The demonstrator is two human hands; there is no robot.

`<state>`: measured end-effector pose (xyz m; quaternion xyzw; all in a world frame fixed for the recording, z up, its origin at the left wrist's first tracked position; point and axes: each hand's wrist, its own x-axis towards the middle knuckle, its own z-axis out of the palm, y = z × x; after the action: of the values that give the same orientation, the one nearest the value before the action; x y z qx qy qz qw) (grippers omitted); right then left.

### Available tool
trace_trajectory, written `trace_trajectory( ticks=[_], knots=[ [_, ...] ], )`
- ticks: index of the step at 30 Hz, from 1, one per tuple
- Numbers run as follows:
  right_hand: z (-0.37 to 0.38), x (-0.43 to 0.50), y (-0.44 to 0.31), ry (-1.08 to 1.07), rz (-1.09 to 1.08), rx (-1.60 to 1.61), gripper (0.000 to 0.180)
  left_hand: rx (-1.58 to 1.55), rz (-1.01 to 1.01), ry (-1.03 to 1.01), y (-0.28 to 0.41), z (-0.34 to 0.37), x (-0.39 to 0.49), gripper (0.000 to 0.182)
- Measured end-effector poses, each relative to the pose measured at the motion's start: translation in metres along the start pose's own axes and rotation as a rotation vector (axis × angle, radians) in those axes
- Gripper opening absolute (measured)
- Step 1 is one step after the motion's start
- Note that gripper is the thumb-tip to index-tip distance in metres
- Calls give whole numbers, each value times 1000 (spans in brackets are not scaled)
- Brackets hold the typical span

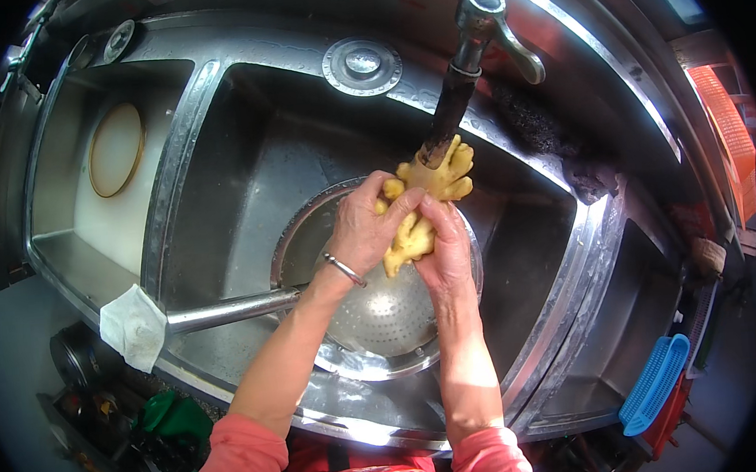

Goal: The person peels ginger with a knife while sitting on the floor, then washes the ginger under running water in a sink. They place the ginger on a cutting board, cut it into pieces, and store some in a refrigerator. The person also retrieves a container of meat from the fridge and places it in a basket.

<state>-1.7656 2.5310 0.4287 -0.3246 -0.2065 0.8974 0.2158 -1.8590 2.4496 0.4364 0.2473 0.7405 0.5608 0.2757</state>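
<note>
Both hands grip a large knobbly piece of ginger root (413, 236) just below the mouth of a metal faucet (478, 32). My left hand (365, 222) holds it from the left, and a bracelet circles that wrist. From the right, my right hand (447, 247) closes on the lower part, with the two thumbs close together. The faucet's dark lower spout (448, 107) meets the ginger's upper lobes. Under my hands a round perforated metal colander (384, 318) sits in the middle basin of a steel sink (240, 173), its handle (234, 312) reaching left.
A white cloth (133, 328) covers the handle's end at the sink's front edge. The left basin has a gold-rimmed round object (117, 150). A drain strainer (362, 66) rests on the back ledge. A blue plastic basket (656, 384) lies at right, an orange crate (724, 135) beyond.
</note>
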Motion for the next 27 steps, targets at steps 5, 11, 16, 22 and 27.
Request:
trace_trajectory(
  ticks=[5,11,16,22,27],
  knots=[
    [4,-2,0,10,-76,36,45,-181,-55,44,1,10,0,28],
    [0,-3,7,-5,-108,101,48,-154,-106,24,6,6,-2,24],
    [-3,-3,9,-15,-61,160,48,-386,-146,116,10,15,-8,20],
    [-3,-5,5,-75,-7,220,48,-493,-165,-41,6,6,-3,11],
    [3,-7,-2,-30,-21,100,46,-259,-44,113,7,12,-8,13]
  ],
)
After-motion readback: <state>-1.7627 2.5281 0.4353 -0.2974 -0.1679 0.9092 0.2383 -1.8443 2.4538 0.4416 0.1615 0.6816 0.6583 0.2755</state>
